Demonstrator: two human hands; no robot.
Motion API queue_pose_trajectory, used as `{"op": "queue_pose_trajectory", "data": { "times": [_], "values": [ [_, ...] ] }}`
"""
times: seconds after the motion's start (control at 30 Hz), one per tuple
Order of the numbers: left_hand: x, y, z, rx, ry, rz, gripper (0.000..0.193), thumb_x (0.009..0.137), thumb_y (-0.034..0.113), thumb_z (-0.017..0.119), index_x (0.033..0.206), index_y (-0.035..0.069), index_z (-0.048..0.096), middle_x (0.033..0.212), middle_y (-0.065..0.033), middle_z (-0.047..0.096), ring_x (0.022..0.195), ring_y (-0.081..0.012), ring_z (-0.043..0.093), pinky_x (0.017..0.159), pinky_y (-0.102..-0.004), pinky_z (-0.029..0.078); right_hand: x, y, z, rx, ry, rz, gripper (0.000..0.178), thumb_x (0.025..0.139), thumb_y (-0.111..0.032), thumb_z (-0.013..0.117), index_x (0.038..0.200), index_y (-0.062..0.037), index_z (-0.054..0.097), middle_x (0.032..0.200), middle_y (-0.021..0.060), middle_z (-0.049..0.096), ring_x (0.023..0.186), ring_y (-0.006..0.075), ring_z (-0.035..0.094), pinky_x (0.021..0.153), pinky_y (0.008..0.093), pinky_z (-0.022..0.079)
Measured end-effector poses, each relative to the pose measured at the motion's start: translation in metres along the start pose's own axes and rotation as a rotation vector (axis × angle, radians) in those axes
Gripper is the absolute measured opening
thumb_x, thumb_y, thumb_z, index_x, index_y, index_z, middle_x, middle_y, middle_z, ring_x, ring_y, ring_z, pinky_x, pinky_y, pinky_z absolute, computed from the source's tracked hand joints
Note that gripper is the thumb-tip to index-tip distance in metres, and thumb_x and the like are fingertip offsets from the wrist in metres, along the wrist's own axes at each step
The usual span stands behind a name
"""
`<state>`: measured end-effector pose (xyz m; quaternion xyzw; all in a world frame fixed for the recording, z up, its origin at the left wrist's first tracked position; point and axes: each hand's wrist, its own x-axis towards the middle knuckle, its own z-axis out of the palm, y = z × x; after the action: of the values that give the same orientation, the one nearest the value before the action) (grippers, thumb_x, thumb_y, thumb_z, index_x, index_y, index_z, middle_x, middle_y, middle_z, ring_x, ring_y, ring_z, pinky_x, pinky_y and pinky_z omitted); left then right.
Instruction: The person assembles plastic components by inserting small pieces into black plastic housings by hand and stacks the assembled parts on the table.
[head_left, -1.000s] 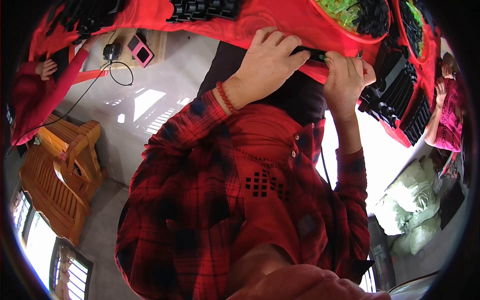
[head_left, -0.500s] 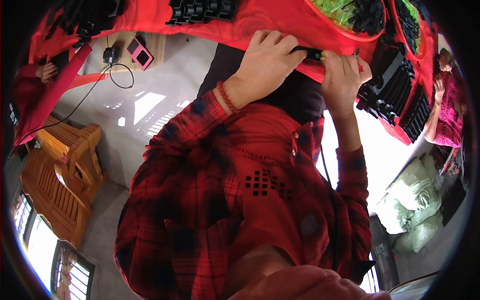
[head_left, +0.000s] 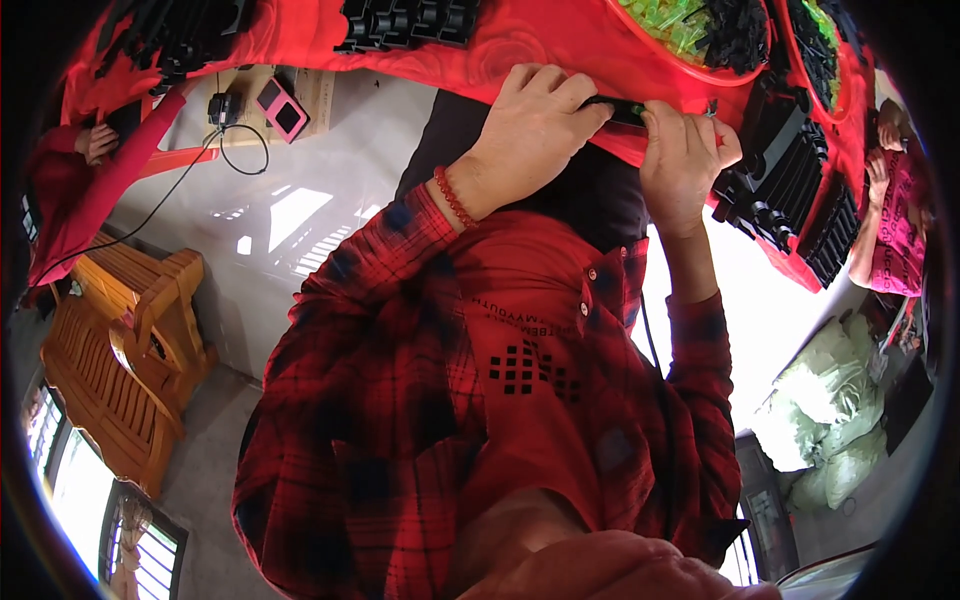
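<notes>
At the near edge of the red-covered table (head_left: 510, 48), my two hands hold a small, slim black plastic piece (head_left: 624, 111) between them. My left hand (head_left: 535, 130), with a red beaded bracelet at its wrist, pinches one end of it between thumb and fingers. On the other end are the thumb and curled fingers of my right hand (head_left: 682, 165). A spot of green shows on the piece beside my right thumb. The fingers cover most of it, so its exact kind cannot be made out.
A red basin (head_left: 690, 72) of green and black bits stands at the top right, with a second basin (head_left: 832, 116) beside it. Long black parts (head_left: 775, 185) lie right of my hand; more black parts (head_left: 408, 22) lie farther back. Co-workers' hands (head_left: 97, 143) show at both sides.
</notes>
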<state>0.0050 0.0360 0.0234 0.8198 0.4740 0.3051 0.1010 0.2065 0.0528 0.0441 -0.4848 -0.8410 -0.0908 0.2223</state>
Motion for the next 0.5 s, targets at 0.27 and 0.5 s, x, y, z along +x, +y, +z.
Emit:
{"op": "queue_pose_trajectory", "data": {
  "times": [0.27, 0.5],
  "values": [
    [0.0005, -0.0002, 0.0032, 0.006, -0.003, 0.012, 0.04, 0.073, 0.005, 0.068, 0.11, 0.017, 0.074, 0.105, 0.0009, 0.062, 0.098, -0.0218, 0.058, 0.088, -0.0366, 0.043, 0.0003, 0.0031, 0.0065, 0.057, 0.033, -0.01, 0.009, 0.086, -0.012, 0.069, 0.093, -0.0134, 0.066, 0.076, -0.0056, 0.065, 0.075, 0.0126, 0.058, 0.091, 0.0374, 0.033],
    [-0.0006, -0.0061, -0.0028, -0.025, -0.038, 0.026, 0.036, 0.076, 0.005, 0.068, 0.112, 0.012, 0.069, 0.108, -0.0015, 0.063, 0.1, -0.0248, 0.059, 0.09, -0.0391, 0.045, 0.0033, 0.002, -0.0019, 0.063, -0.024, -0.017, 0.009, 0.087, -0.013, 0.068, 0.095, -0.0128, 0.066, 0.08, -0.005, 0.067, 0.077, 0.015, 0.059, 0.092, 0.0379, 0.033]
  ]
}}
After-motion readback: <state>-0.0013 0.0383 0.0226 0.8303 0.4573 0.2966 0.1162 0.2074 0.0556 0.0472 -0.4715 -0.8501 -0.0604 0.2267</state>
